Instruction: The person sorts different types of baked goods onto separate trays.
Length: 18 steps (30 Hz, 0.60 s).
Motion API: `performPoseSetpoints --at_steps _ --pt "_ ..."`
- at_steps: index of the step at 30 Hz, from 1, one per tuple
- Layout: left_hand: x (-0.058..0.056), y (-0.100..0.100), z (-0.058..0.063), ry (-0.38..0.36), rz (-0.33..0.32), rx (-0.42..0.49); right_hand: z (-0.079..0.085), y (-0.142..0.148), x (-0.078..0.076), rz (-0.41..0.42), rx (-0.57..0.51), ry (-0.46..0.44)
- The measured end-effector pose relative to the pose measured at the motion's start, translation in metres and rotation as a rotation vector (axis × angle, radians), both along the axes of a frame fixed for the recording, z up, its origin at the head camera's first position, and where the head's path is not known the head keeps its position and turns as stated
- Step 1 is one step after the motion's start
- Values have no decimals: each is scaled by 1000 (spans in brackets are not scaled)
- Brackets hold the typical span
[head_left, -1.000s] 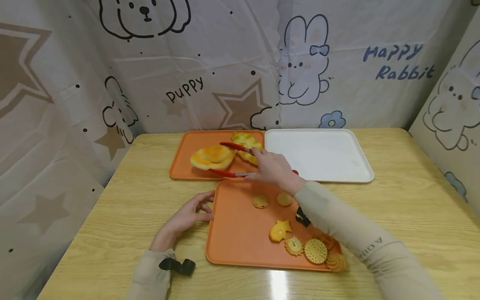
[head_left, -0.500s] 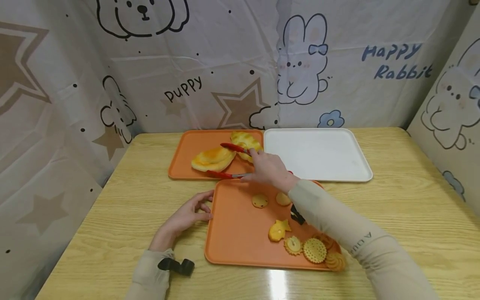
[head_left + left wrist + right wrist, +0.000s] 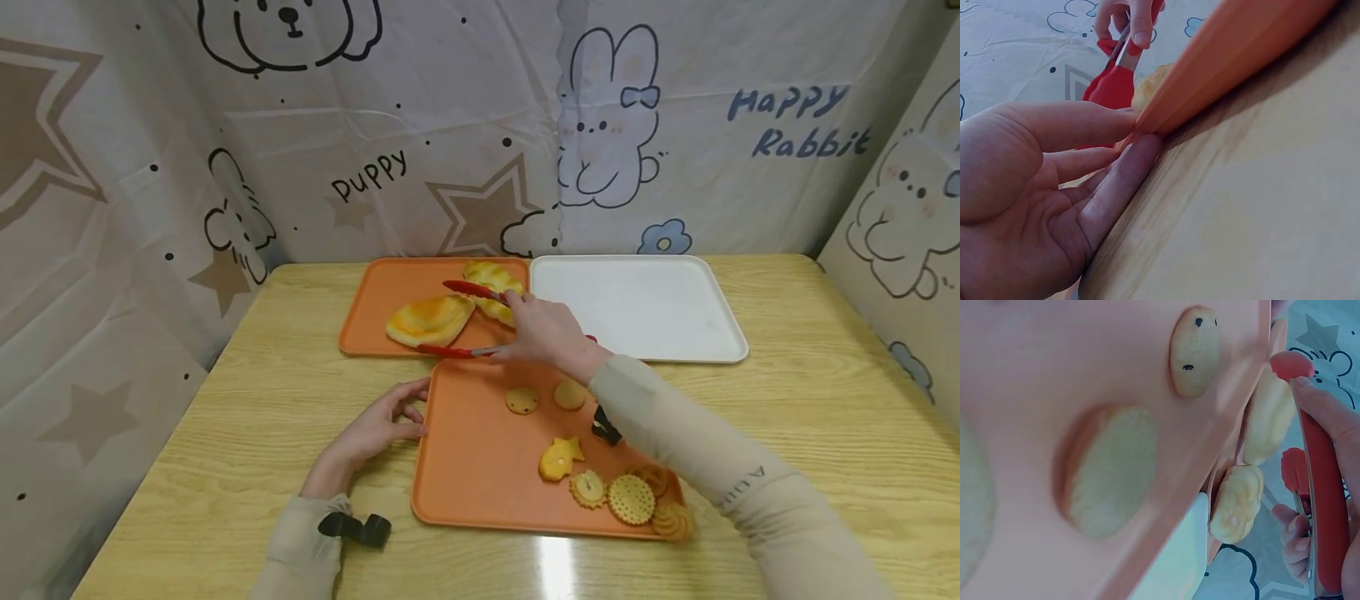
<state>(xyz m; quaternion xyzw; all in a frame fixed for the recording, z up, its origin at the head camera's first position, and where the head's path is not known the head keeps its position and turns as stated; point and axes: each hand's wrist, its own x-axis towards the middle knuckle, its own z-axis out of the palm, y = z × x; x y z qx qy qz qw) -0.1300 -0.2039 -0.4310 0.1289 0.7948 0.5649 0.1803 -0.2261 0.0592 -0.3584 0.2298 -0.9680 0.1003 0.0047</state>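
My right hand (image 3: 546, 331) grips a pair of red-tipped tongs (image 3: 1327, 506) above the rear orange tray (image 3: 365, 292). The two tong arms stand spread, one tip behind and one in front of an oval golden bread (image 3: 429, 322). That bread lies in the rear tray beside a second, ridged bread (image 3: 486, 275), which the tongs and hand partly cover. My left hand (image 3: 377, 423) holds the left rim of the front orange tray (image 3: 472, 492), with thumb and fingertips at the edge in the left wrist view.
Several biscuits lie in the front tray, including a round one with holes (image 3: 631, 501) and a fish-shaped one (image 3: 559, 459). A white tray (image 3: 637, 304) adjoins the rear orange tray on its right. All trays rest on a wooden table (image 3: 255, 392) before a printed cloth backdrop (image 3: 465, 100).
The tong tips have spread a little further apart, and the oval bread has settled slightly lower into the rear tray. My left hand stays at the tray's rim.
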Motion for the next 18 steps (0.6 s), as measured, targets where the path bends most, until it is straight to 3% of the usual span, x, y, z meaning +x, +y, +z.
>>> performPoseSetpoints --at_steps 11,18 --pt "0 0 1 2 11 12 9 28 10 -23 -55 -38" --pt "0 0 -1 3 7 13 8 50 19 3 -70 5"
